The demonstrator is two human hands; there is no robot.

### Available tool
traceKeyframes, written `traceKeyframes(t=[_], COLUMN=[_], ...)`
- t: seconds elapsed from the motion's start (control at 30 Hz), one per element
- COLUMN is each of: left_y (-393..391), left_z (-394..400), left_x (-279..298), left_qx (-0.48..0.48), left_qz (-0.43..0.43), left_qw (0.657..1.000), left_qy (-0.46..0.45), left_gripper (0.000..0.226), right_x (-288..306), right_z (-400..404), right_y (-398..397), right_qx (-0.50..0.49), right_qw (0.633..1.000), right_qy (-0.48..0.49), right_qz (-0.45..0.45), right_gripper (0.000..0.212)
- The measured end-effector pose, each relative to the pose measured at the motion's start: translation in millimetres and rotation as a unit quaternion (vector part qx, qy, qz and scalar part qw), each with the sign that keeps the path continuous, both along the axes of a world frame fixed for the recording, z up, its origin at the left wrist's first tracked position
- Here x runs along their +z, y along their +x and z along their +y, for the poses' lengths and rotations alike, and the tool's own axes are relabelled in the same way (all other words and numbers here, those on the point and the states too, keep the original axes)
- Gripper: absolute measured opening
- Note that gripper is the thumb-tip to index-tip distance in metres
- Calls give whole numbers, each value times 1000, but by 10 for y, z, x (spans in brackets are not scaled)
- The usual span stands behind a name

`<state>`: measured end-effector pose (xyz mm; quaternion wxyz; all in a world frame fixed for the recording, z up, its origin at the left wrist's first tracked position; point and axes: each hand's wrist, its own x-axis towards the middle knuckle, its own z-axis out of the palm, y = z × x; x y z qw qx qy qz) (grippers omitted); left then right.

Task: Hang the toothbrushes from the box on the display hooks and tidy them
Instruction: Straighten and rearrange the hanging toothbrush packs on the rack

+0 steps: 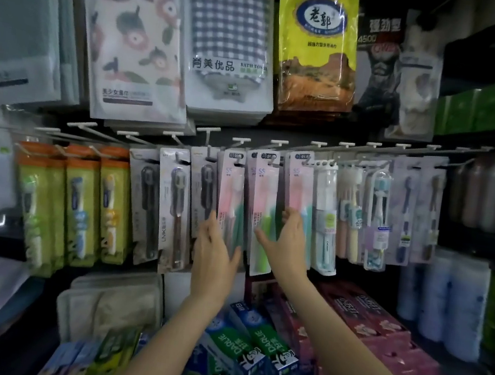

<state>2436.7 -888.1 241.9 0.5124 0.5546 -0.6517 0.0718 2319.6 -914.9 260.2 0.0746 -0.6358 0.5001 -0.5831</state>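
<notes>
Both hands, left hand and right hand, spread flat against the hanging pink toothbrush packs, seem to be tidying; next they need aligning evenly

The left hand covers the lower part of one pink toothbrush pack. The right hand hides part of the next pack. Small print on both packs is unreadable.

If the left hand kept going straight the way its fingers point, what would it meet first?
The left hand points up and into the rack, so it would most likely press on the pink toothbrush pack that its fingertips already reach; whether they touch yet is unclear.
</notes>
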Motion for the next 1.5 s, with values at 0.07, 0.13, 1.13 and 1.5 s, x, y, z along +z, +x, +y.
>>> traceKeyframes(t=[0.07, 0.13, 1.13, 1.5], left_y=[2, -12, -87, 9], left_z=[-83, -181, -431, -369], left_x=[65, 94, -85, -113], left_qx=[-10, -7, 19, 24], left_qz=[1, -2, 53, 59], left_qw=[1000, 1000, 997, 995], left_qy=[-3, 2, 56, 82], left_gripper=[80, 83, 77, 66], right_x=[67, 140, 157, 180], right_z=[-32, -78, -389, -260], right_y=[54, 99, 195, 179], right_qx=[-12, -30, -16, -7], right_qw=[1000, 999, 999, 997], right_qy=[21, 32, 20, 22], right_qz=[0, 7, -22, -73], right_gripper=[75, 75, 46, 30])
